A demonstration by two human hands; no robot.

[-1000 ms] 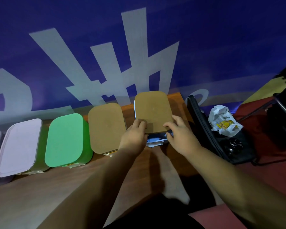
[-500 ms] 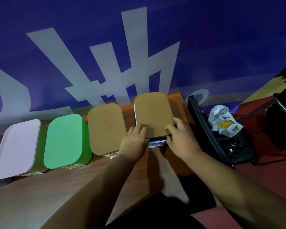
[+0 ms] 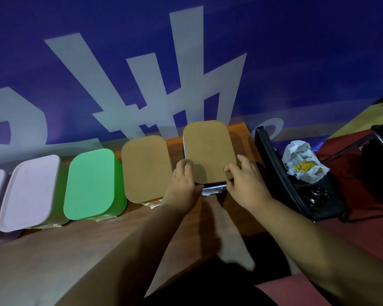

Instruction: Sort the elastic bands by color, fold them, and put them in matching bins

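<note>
While left hand (image 3: 184, 184) and right hand (image 3: 244, 184) clasp tan lid (image 3: 208, 151), bin labels (image 3: 212, 191) seemingly illegible

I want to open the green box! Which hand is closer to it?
Left. The left hand rests on the rightmost tan rectangular lid, one bin away from the green lidded plastic bin; the right hand holds that lid's far side.

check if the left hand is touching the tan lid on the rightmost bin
Touching. The head view shows the left hand with its fingertips on the near-left corner of the tan lid.
</note>
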